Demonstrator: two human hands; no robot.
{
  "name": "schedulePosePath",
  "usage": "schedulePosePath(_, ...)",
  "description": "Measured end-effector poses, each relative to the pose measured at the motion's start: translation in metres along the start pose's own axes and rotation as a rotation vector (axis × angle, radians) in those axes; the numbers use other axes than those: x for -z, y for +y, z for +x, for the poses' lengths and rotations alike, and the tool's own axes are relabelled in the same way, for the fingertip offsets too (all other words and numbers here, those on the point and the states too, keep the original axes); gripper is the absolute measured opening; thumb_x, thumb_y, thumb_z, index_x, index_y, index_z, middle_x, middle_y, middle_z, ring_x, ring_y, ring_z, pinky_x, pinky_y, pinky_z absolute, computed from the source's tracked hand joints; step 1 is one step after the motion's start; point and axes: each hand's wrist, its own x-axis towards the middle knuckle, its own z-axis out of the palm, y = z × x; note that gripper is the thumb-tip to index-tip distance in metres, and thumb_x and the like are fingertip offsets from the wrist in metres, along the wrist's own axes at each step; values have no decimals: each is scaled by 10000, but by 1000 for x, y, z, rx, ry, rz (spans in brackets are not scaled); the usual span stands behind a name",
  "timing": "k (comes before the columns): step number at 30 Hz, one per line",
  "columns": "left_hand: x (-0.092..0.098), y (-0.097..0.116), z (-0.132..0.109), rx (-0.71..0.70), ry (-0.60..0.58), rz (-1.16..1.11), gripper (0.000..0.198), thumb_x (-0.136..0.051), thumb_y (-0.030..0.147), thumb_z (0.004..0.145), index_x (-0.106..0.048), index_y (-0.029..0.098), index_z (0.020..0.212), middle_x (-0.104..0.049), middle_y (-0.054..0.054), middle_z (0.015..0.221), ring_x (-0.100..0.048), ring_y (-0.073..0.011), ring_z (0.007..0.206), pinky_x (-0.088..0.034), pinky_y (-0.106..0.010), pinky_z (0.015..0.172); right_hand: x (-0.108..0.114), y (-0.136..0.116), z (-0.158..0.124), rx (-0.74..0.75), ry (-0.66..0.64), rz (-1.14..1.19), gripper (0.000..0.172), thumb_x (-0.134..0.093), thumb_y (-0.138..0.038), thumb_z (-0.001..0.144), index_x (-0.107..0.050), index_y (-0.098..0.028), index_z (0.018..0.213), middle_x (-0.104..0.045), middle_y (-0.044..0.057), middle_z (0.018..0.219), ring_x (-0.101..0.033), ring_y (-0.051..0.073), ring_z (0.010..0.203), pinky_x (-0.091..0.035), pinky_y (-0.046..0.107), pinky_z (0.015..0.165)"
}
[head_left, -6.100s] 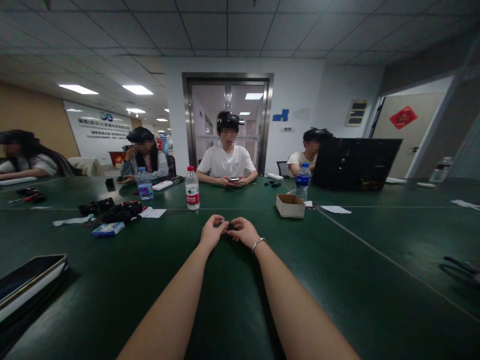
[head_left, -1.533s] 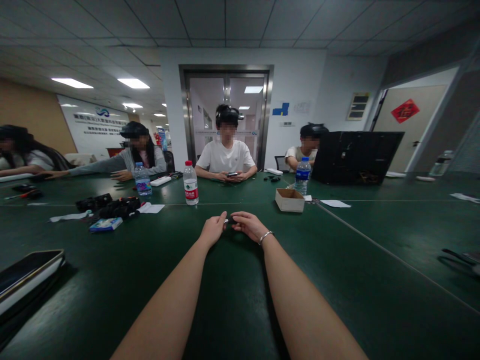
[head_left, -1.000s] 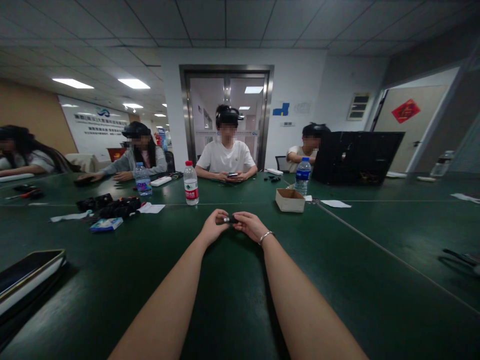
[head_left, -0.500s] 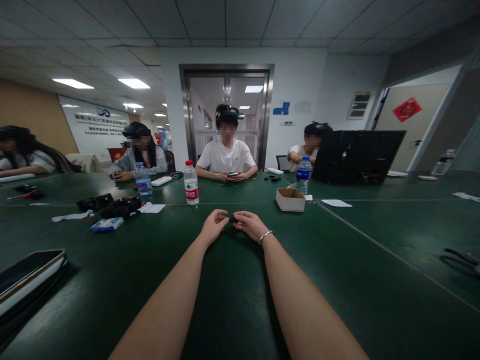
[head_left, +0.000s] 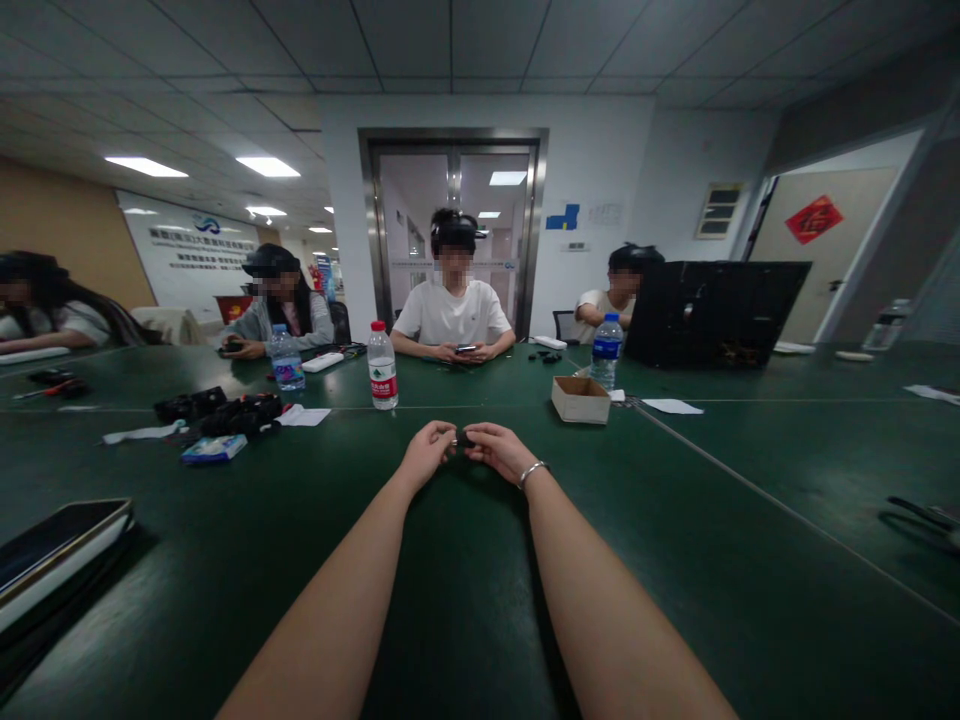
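Observation:
A small black object (head_left: pixel 466 439) is between my two hands, above the dark green table (head_left: pixel 465 560). My right hand (head_left: pixel 501 448), with a silver bracelet at the wrist, pinches it from the right. My left hand (head_left: pixel 429 452) has thumb and fingertips pressed together at its left side, by a tiny shiny part; what exactly those fingers hold is too small to tell. Beyond my hands, a red-capped bottle (head_left: pixel 382 368) stands to the left and an open cardboard box (head_left: pixel 581 402) sits to the right.
At the left lie black devices (head_left: pixel 240 415), a blue packet (head_left: pixel 214 449) and a phone (head_left: pixel 60 540). Blue-labelled bottles (head_left: pixel 606 352) (head_left: pixel 286 358) stand farther back. A large black monitor (head_left: pixel 716 312) is at the back right. Several people sit around the table.
My left fingertips have closed together near the black object, and a shiny bit now shows between them and it. My right hand has barely moved. The person at the left has raised a hand slightly.

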Motion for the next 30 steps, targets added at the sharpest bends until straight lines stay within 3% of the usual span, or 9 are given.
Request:
schedulePosePath(5, -3, -4, 1, -23, -1, 63, 410, -384, 497, 820, -586, 152, 912, -500, 13, 536, -441, -92, 449, -322, -197, 444, 0, 0, 0, -1, -16, -3, 94, -678, -65, 717, -647, -112, 792, -648, 61, 739, -610, 107, 559, -514, 172, 503)
schedulePosePath(9, -3, -2, -1, -30, 25, -1, 295, -517, 350, 758, -555, 185, 999, -543, 2, 719, -484, -80, 513, -347, -185, 463, 3, 3, 3, 19, -4, 25, 77, -667, -79, 730, -645, -113, 795, -645, 57, 701, -611, 117, 559, -515, 184, 507)
schedulePosePath(12, -2, -1, 0, -27, 11, -9, 296, -542, 293, 730, -552, 179, 1003, -531, 8, 701, -484, -81, 518, -354, -183, 473, 4, 3, 4, 17, 4, 25, 78, -656, -76, 735, -642, -108, 805, -646, 63, 705, -615, 118, 563, -514, 182, 514)
schedulePosePath(17, -2, -6, 1, -22, -22, 54, 346, -427, 442, 807, -575, 158, 938, -496, 22, 526, -435, -94, 443, -327, -196, 444, 1, 1, 2, 4, -4, 4, 95, -628, -44, 739, -642, -107, 808, -651, 68, 738, -619, 118, 571, -512, 174, 511)
schedulePosePath(20, -3, -7, 0, -32, -8, 91, 418, -365, 510, 824, -583, 169, 928, -511, 13, 547, -445, -99, 446, -334, -203, 442, 0, 1, 2, 5, -2, 8, 89, -628, -49, 740, -644, -110, 803, -653, 63, 736, -612, 112, 560, -512, 174, 507)
schedulePosePath(25, -3, -2, -3, -61, 48, 56, 300, -514, 379, 769, -552, 211, 1014, -567, -15, 840, -511, -83, 554, -386, -191, 497, 2, 3, 3, 19, 21, 35, 79, -669, -85, 720, -641, -110, 790, -651, 56, 704, -605, 111, 556, -521, 194, 532)
schedulePosePath(30, -2, -2, -2, -73, 54, 13, 289, -518, 350, 760, -551, 178, 990, -546, 3, 713, -486, -79, 514, -376, -184, 482, 2, 3, 3, 16, 17, 15, 105, -702, -100, 696, -643, -115, 781, -647, 49, 711, -598, 103, 543, -514, 191, 524)
